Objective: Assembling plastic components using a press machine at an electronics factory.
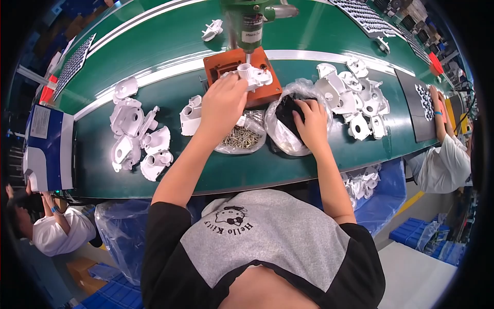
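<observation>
Left hand [225, 100]: closed on white part [260, 78], apparently to steady it on orange block [270, 93] beneath machine [252, 33]. Right hand [312, 121]: fingers bent into bag [293, 146] of black pieces [284, 114]; hold hidden, cannot tell.

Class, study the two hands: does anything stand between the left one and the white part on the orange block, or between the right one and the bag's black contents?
Nothing visible does. The left hand reaches the white part directly; the right hand's fingers enter the clear bag's open mouth, at the black contents.
</observation>
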Demonstrator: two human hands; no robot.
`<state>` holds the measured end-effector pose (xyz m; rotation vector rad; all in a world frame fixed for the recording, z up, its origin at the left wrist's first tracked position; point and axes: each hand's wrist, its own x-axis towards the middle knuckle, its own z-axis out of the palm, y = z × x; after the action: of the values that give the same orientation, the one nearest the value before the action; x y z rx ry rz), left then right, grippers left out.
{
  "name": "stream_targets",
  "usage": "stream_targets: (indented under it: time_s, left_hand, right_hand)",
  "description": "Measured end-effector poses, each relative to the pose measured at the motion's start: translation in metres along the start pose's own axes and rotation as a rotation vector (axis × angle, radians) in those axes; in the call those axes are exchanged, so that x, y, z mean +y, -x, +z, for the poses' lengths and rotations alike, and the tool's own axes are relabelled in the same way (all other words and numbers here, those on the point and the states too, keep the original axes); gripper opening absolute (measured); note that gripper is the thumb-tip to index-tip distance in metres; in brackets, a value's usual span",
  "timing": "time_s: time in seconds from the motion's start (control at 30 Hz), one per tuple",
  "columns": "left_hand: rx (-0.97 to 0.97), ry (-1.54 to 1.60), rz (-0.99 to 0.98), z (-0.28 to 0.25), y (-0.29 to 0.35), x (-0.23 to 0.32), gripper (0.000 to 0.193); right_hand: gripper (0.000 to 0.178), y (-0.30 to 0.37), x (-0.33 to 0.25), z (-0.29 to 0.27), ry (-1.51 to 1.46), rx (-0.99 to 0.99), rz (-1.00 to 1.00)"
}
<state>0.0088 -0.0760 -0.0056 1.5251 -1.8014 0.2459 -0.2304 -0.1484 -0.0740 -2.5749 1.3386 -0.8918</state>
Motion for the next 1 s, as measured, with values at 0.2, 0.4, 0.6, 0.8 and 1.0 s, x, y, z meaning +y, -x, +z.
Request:
stream_targets:
  time_s: [0.2, 0.4, 0.6, 0.8, 1.0]
  left_hand:
    - [-0.036, -0.082, 0.036, 0.014, -0.013, 0.0, 0.018]
    - [-0.016, -0.147, 0.063, 0.011, -0.013, -0.008, 0.016]
    - [-0.049, -0.183, 0.063, 0.004, -0.012, -0.008, 0.016]
    - [-0.055, -0.223, 0.056, 0.006, -0.013, -0.007, 0.019]
    - [-0.068, -0.094, 0.1, 0.018, -0.014, -0.008, 0.029]
  right_hand:
    - [0.019, 0.0, 0.0, 0.001, -0.025, 0.036, -0.003]
    - [0.013, 0.001, 0.007, 0.003, -0.127, 0.081, -0.005]
    - [0.011, 0.0, 0.005, 0.002, -0.155, 0.07, -0.002]
    - [0.01, -0.001, 0.003, 0.001, -0.144, 0.085, -0.002]
    - [0.01, -0.001, 0.004, 0.002, -0.133, 0.073, 0.002]
